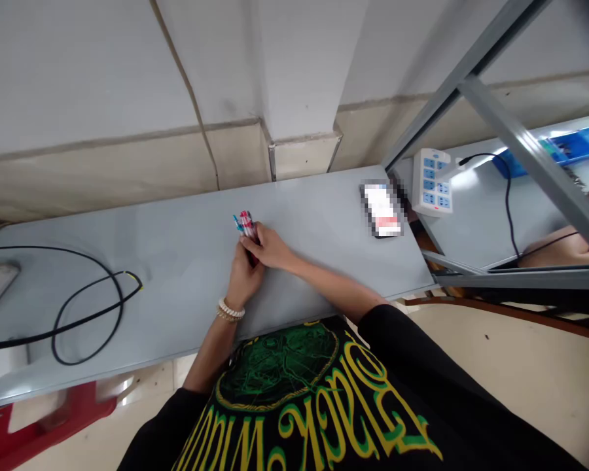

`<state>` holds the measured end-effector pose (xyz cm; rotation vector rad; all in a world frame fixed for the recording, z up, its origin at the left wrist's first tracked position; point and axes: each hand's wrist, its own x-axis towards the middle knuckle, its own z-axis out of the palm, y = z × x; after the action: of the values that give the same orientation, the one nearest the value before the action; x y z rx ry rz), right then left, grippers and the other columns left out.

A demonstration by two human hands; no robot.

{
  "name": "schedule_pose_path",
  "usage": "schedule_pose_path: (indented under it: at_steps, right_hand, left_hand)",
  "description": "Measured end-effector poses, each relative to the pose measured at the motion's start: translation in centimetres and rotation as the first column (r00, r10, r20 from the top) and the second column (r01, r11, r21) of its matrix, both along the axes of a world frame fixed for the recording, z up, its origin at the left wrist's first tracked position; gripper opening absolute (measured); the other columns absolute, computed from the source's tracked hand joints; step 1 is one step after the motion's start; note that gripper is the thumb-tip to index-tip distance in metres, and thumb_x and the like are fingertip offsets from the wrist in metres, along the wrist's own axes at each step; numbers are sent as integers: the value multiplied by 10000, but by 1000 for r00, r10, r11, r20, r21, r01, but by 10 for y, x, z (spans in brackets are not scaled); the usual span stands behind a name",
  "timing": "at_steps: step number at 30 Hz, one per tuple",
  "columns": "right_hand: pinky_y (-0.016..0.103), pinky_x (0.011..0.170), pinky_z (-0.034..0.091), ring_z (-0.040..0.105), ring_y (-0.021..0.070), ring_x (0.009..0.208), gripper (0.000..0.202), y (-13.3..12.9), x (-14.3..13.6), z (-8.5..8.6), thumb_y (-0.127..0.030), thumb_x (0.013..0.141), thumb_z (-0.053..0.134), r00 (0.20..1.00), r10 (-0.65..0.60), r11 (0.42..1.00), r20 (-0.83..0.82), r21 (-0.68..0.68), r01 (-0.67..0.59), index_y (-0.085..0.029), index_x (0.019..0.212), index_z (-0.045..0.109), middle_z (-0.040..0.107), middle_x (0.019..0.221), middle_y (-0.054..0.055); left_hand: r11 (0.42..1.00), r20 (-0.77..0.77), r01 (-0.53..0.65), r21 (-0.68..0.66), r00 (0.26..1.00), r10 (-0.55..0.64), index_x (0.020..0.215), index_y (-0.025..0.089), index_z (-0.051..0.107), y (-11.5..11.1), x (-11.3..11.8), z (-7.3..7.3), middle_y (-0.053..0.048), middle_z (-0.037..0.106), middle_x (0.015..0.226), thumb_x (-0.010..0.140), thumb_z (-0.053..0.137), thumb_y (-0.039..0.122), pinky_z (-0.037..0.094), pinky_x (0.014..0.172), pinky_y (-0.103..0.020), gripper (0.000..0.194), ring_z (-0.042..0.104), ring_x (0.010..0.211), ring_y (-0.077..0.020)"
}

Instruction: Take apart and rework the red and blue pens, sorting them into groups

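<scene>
Pens (247,223), slim and plastic-looking with red and teal ends (their lower parts are hidden, so the exact number cannot be told), sit bundled in the person's grasp over the middle of a long, smooth grey rectangular tabletop (177,242). The bare left hand (246,277), with a pale beaded bracelet (230,310) at its wrist, wraps around the lower part of the bundle. The bare right hand (271,247) closes on the same bundle from the other side, its thumb lying across, so both grips are pressed together around the pens. Whether the pens touch the tabletop cannot be told.

Toward the tabletop's right end lies a dark-edged smartphone (381,209) with a lit, blurred-out screen. Just past that end stand a grey metal frame (525,137) and a white, blue-socketed power strip (432,182); another person's bare arm (554,247) shows farther beyond. On the tabletop's left part, a thin black cable (121,301) lies in loops. Below its near edge, on that left side, a red plastic stool (78,407) shows. The person, in a black T-shirt (285,366) with green and yellow print, is at the tabletop's near edge.
</scene>
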<state>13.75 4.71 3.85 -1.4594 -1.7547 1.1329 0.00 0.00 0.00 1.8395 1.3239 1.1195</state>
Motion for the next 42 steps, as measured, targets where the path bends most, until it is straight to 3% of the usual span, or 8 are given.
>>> schedule_pose_path:
  at_steps: [6,9,14,23,27,31,36,42]
  right_hand:
    - [388,833,540,704,262,858,278,4,1,-4,-509,1106,566,998,-50,999,43,-4,50,-236,1141,527,736,934,56]
    - [469,1009,588,761,320,1118,422,-2,4,-9,-483,1105,574,998,-45,997,49,65,41,-179,1388,498,775,1240,170]
    - [587,1292,482,608,362,1507,669,-14,17,-14,-333,1065,599,998,-17,989,63,149,7,-112,1641,339,578,1630,277]
    - [648,1327,454,530,379,1527,562,-52,46,-16,-256,1011,617,993,-69,959,100,280,38,-217,1566,534,540,1586,207]
    - [684,1243,528,609,374,1384,564,-73,60,-11,-313,1024,651,992,-79,973,97,223,56,-270,1576,548,561,1450,186]
    - [626,1210,581,657,327,1314,724,-88,76,-4,-270,952,781,986,139,981,89,125,-149,-284,1620,504,439,1580,178]
    - [589,1266,549,564,335,1481,601,-84,82,-2,-170,964,765,973,220,968,61,105,-226,-244,1535,592,473,1560,169]
    - [560,1196,599,693,255,1197,502,-67,74,-7,-188,994,774,982,185,974,48,123,-190,-192,1472,620,510,1527,178]
  left_hand:
    - [990,-190,-109,88,974,125,1596,134,527,-6,0,2,-199,679,1325,886,774,286,619,1075,-554,766,693,1220,-362]
    - [987,-211,-120,111,967,141,1627,143,500,-9,-2,-1,-225,633,1453,898,785,311,568,1173,-587,801,646,1359,-387]
    - [977,-209,-112,180,966,150,1617,120,514,-12,-6,2,-257,620,1481,1003,708,297,545,1214,-596,667,643,1392,-371]
    - [979,-308,20,201,950,43,1524,180,637,-20,-5,3,-242,562,1652,1082,674,332,518,1258,-633,469,560,1544,-393]
    - [980,-382,103,168,924,-32,1621,191,547,-22,-8,2,-241,495,1732,1099,656,379,452,1316,-672,566,462,1640,-410]
    - [972,-450,180,149,888,-95,1721,182,407,-23,-16,4,-267,407,1787,1081,690,454,445,1320,-666,751,410,1675,-422]
    - [963,-562,231,139,819,-116,1741,164,371,-19,-24,12,-263,460,1761,1102,646,490,439,1325,-640,768,471,1640,-412]
    - [955,-578,280,100,797,-173,1786,179,302,-2,-30,12,-271,336,1823,1069,655,610,364,1352,-682,909,298,1718,-454]
